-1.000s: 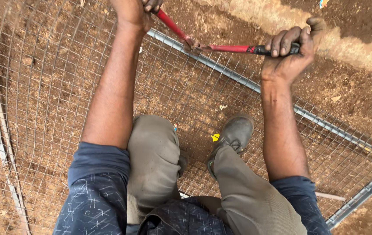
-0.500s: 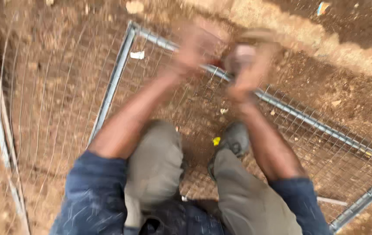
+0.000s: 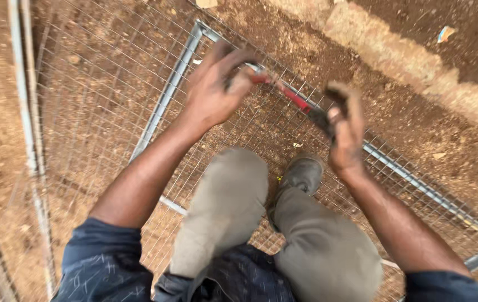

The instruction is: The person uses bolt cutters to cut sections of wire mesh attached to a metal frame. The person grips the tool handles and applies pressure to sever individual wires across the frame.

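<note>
My left hand (image 3: 214, 84) grips one end of a red-handled cutter (image 3: 290, 96), over the wire mesh panel (image 3: 104, 84). My right hand (image 3: 344, 126) holds the cutter's other, dark-gripped handle. Both hands are blurred by motion. The mesh is fixed in a grey metal frame (image 3: 166, 100) lying on bare soil, with its corner near the top middle. My knee (image 3: 228, 207) and grey shoe (image 3: 303, 173) rest on the mesh below the hands.
A second mesh panel with a metal rail (image 3: 23, 112) lies at the left. A raised ridge of pale earth (image 3: 407, 61) runs along the top right. A scrap of litter (image 3: 445, 33) lies on the soil beyond it.
The view has swung so the frame's corner is now in sight. Both hands with the cutter have come lower and closer together than a second ago.
</note>
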